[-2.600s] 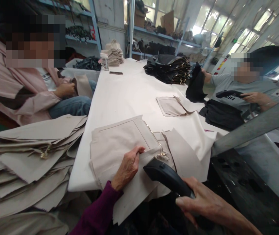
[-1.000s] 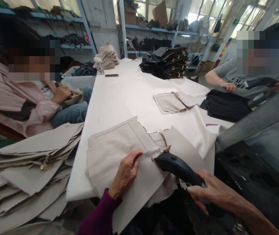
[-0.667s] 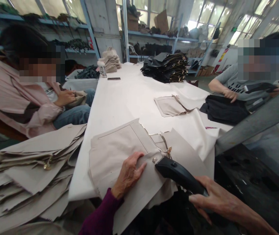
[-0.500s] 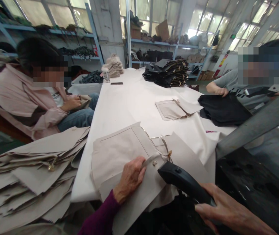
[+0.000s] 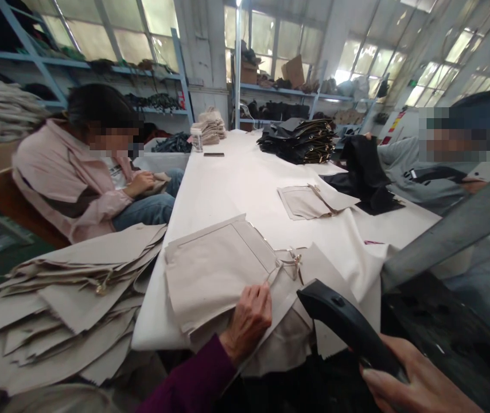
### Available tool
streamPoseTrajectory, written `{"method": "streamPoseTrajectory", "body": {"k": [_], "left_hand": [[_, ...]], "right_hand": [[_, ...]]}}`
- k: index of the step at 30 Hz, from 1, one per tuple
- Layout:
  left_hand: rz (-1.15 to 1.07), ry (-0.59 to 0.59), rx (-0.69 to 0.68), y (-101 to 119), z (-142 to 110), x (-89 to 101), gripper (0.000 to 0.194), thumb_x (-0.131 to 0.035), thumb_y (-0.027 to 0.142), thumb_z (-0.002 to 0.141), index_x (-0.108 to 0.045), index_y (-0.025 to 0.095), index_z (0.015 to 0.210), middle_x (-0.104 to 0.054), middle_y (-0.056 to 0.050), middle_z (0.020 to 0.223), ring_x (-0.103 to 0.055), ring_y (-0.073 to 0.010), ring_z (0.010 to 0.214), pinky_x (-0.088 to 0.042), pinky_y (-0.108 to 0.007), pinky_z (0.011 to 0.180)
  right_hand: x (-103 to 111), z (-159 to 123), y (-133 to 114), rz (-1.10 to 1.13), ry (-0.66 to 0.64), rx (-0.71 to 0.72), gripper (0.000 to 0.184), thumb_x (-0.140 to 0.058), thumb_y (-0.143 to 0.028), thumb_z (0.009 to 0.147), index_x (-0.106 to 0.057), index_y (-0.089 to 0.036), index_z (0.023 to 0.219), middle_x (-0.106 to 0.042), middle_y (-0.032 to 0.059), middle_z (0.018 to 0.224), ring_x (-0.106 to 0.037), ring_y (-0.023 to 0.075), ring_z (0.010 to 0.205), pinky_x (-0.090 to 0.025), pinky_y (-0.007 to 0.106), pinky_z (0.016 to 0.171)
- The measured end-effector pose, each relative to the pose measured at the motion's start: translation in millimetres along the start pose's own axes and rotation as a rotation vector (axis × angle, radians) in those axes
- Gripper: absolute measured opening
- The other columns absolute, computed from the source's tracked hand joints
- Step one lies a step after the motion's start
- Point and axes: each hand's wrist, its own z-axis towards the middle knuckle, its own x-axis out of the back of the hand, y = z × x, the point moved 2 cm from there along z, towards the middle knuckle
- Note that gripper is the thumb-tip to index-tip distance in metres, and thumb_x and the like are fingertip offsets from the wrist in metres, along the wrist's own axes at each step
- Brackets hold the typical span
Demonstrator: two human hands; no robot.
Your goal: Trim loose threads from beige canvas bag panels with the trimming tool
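My left hand point(image 5: 251, 312) is closed on the edge of a beige fabric panel point(image 5: 214, 267) at the front of the white-covered table. The panel has a stitched rectangular outline and a metal zipper point(image 5: 286, 250) along its far edge; a metal zipper pull point(image 5: 298, 261) with a strap lies at its right. More beige fabric hangs over the table edge beneath. My right hand point(image 5: 408, 370) is wrapped round a black curved hand-held tool point(image 5: 339, 315), its exact kind unclear. The tool's flat tip is above the beige fabric, to the right of my left hand.
A heap of beige panels point(image 5: 77, 304) is on the left. Another beige panel point(image 5: 303, 202) and a black stack point(image 5: 296, 140) lie farther back. Across the table, one person point(image 5: 77, 166) sits left; another point(image 5: 426, 166) handles black fabric point(image 5: 368, 178). A metal post point(image 5: 455, 241) slants at right.
My left hand has shifted right and turned the panel's near flap, so its metal fastener no longer shows. The tool has moved right, away from the panel. The right-hand person has lifted the black fabric.
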Motion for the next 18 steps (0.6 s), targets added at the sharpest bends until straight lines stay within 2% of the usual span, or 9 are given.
{"method": "streamPoseTrajectory", "body": {"k": [2,6,10,14,18], "left_hand": [[-0.015,0.027,0.042,12.6,-6.4,-0.9,0.033,-0.042,-0.007,0.075,-0.057,-0.001,0.104,-0.06,-0.014,0.09,-0.056,-0.0224,0.077,-0.048,-0.038,0.067],[-0.066,0.059,0.164,24.8,-12.4,-1.8,0.035,-0.04,-0.006,0.075,-0.056,-0.002,0.106,-0.06,-0.017,0.095,-0.056,-0.0258,0.087,-0.05,-0.043,0.076],[-0.143,0.11,0.272,26.2,-15.7,-4.0,0.035,-0.037,-0.004,0.079,-0.055,-0.002,0.108,-0.059,-0.015,0.093,-0.056,-0.0251,0.088,-0.051,-0.042,0.078],[-0.207,0.178,0.3,24.3,-18.9,-5.6,0.032,-0.035,-0.002,0.081,-0.057,0.001,0.103,-0.059,-0.013,0.087,-0.056,-0.0234,0.083,-0.053,-0.041,0.076],[-0.247,0.191,0.33,23.0,-20.0,-6.0,0.032,-0.035,-0.004,0.078,-0.059,0.003,0.097,-0.059,-0.014,0.092,-0.056,-0.0243,0.089,-0.052,-0.042,0.081]], "right_hand": [[-3.1,4.4,-13.3,-0.02,0.006,0.013,0.026,-0.052,-0.042,0.083,-0.052,-0.019,0.074,-0.052,-0.0052,0.048,-0.052,0.0133,0.047,-0.042,0.023,0.05],[-12.7,12.9,-38.4,-0.047,-0.001,0.0,0.018,-0.052,-0.038,0.083,-0.049,-0.02,0.079,-0.049,-0.0077,0.044,-0.051,0.0128,0.042,-0.042,0.022,0.048],[-22.1,28.1,-58.4,-0.056,-0.027,0.055,0.014,-0.054,-0.032,0.084,-0.05,-0.019,0.08,-0.052,-0.0075,0.047,-0.053,0.0112,0.043,-0.043,0.02,0.047],[-30.1,50.4,-73.5,-0.031,-0.06,0.083,0.017,-0.053,-0.035,0.085,-0.049,-0.019,0.081,-0.052,-0.0071,0.046,-0.051,0.0106,0.04,-0.04,0.018,0.04],[-37.6,69.4,-82.8,-0.101,-0.02,0.097,0.019,-0.052,-0.035,0.086,-0.047,-0.019,0.078,-0.052,-0.0071,0.044,-0.051,0.0108,0.037,-0.04,0.018,0.037]]}}
